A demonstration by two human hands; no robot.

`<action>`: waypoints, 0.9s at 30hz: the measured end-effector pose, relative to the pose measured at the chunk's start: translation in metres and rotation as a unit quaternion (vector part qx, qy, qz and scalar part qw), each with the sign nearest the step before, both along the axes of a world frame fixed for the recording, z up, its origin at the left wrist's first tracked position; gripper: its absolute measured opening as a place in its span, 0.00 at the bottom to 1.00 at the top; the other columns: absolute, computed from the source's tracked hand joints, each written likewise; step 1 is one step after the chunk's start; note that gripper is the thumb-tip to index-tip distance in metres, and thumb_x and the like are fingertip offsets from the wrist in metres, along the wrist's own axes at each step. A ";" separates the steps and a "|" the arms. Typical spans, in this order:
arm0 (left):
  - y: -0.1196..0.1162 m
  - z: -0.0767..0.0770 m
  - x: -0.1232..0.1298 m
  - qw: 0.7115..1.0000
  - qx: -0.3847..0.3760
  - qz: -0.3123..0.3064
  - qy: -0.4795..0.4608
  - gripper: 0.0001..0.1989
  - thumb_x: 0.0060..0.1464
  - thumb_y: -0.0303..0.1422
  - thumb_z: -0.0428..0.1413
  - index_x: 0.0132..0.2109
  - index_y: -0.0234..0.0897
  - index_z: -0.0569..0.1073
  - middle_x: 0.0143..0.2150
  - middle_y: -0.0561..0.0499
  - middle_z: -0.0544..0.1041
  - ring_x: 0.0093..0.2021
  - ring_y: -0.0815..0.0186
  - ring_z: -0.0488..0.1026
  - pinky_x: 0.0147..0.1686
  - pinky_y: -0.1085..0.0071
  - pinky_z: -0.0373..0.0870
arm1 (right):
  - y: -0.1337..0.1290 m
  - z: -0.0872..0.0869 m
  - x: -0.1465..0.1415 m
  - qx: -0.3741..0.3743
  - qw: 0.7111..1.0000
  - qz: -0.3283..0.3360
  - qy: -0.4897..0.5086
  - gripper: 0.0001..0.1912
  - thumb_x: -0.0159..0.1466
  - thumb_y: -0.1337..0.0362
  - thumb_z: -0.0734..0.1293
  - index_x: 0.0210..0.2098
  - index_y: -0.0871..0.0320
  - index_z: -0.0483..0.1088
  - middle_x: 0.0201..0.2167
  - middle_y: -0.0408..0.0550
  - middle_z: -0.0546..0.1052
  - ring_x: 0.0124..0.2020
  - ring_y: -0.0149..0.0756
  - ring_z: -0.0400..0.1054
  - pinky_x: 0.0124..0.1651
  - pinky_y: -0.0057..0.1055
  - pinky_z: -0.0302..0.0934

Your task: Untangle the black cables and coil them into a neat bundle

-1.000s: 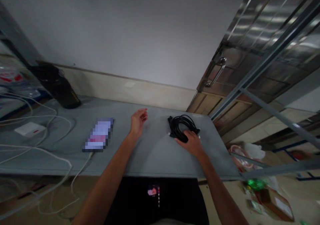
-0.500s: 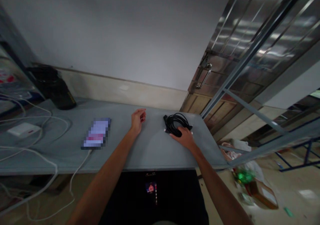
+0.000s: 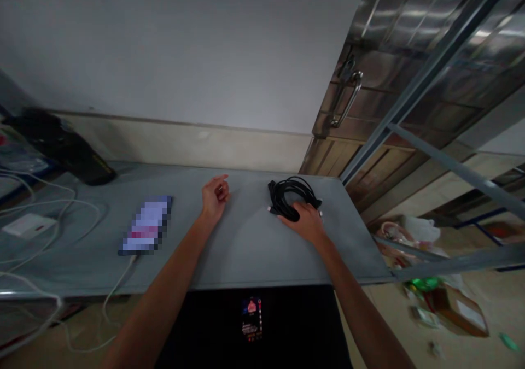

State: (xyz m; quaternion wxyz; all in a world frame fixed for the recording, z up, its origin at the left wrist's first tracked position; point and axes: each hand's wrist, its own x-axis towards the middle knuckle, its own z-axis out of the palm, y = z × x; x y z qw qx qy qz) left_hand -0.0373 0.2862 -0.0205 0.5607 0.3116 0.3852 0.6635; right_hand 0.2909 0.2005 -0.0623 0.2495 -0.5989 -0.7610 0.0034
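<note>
Right hand (image 3: 308,222): laid on the coiled black cable (image 3: 290,198), fingers closed over its near edge.
Left hand (image 3: 213,197): loosely curled, empty, left of the cable.
Phone (image 3: 146,226): further left.

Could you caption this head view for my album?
Right hand rests on coiled black cable; left hand hovers empty.

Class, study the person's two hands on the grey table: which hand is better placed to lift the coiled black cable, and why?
Probably the right hand: it already rests on the coiled black cable near the grey table's right end. The left hand is loosely curled over bare table, apart from the coil.
</note>
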 end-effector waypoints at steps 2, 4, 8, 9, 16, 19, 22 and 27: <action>0.000 0.000 0.000 1.000 -0.004 -0.003 0.001 0.16 0.47 0.39 0.70 0.43 0.40 0.81 0.26 0.59 0.65 0.20 0.75 0.52 0.20 0.72 0.48 | 0.000 -0.001 0.001 0.006 1.000 0.008 0.005 0.22 0.70 0.39 0.77 0.42 0.52 0.78 0.43 0.56 0.85 0.49 0.54 0.81 0.57 0.45 0.73; -0.001 0.000 0.001 1.000 -0.007 -0.007 0.001 0.14 0.49 0.39 0.70 0.42 0.40 0.81 0.26 0.59 0.66 0.20 0.74 0.53 0.20 0.72 0.48 | 0.000 -0.001 0.002 0.020 1.000 0.017 0.009 0.23 0.70 0.39 0.77 0.41 0.52 0.77 0.41 0.55 0.85 0.47 0.54 0.82 0.56 0.45 0.74; -0.004 0.002 0.002 1.000 -0.009 -0.007 -0.001 0.14 0.49 0.38 0.70 0.42 0.38 0.83 0.26 0.58 0.65 0.21 0.74 0.53 0.19 0.73 0.48 | 0.000 0.000 0.003 0.035 0.999 0.028 0.019 0.22 0.70 0.40 0.78 0.40 0.52 0.77 0.39 0.54 0.84 0.45 0.53 0.82 0.54 0.45 0.74; -0.006 0.003 0.002 1.000 -0.008 -0.006 -0.001 0.14 0.48 0.37 0.70 0.42 0.37 0.83 0.26 0.59 0.65 0.21 0.74 0.53 0.19 0.73 0.48 | -0.001 0.001 0.003 0.036 0.999 0.030 0.019 0.21 0.70 0.41 0.79 0.40 0.52 0.77 0.40 0.54 0.84 0.46 0.53 0.82 0.55 0.45 0.74; -0.021 0.009 0.003 1.000 0.000 -0.017 -0.006 0.12 0.51 0.35 0.68 0.42 0.36 0.83 0.27 0.59 0.65 0.21 0.74 0.53 0.20 0.74 0.50 | -0.005 0.009 0.001 0.015 1.000 0.010 -0.009 0.19 0.70 0.45 0.80 0.43 0.55 0.79 0.43 0.54 0.86 0.48 0.51 0.82 0.56 0.41 0.73; -0.020 0.010 0.006 1.000 -0.008 -0.018 -0.004 0.11 0.50 0.35 0.68 0.41 0.36 0.83 0.26 0.59 0.65 0.20 0.75 0.53 0.19 0.74 0.50 | -0.006 0.010 0.000 0.009 1.000 0.007 -0.010 0.20 0.70 0.45 0.81 0.43 0.54 0.80 0.44 0.54 0.86 0.50 0.51 0.82 0.57 0.42 0.73; -0.013 0.011 0.009 1.000 -0.010 -0.025 0.000 0.11 0.50 0.34 0.68 0.41 0.36 0.82 0.26 0.59 0.65 0.20 0.75 0.53 0.19 0.75 0.50 | -0.005 0.009 0.000 0.009 1.000 0.012 -0.006 0.20 0.70 0.45 0.80 0.43 0.55 0.80 0.44 0.54 0.85 0.50 0.52 0.82 0.58 0.43 0.74; -0.002 0.014 0.010 1.000 -0.001 -0.016 0.005 0.11 0.50 0.35 0.68 0.41 0.36 0.82 0.26 0.59 0.66 0.20 0.74 0.53 0.19 0.75 0.50 | -0.004 0.009 0.000 0.030 0.999 0.036 0.005 0.22 0.71 0.42 0.80 0.46 0.55 0.79 0.48 0.56 0.85 0.54 0.53 0.81 0.60 0.45 0.73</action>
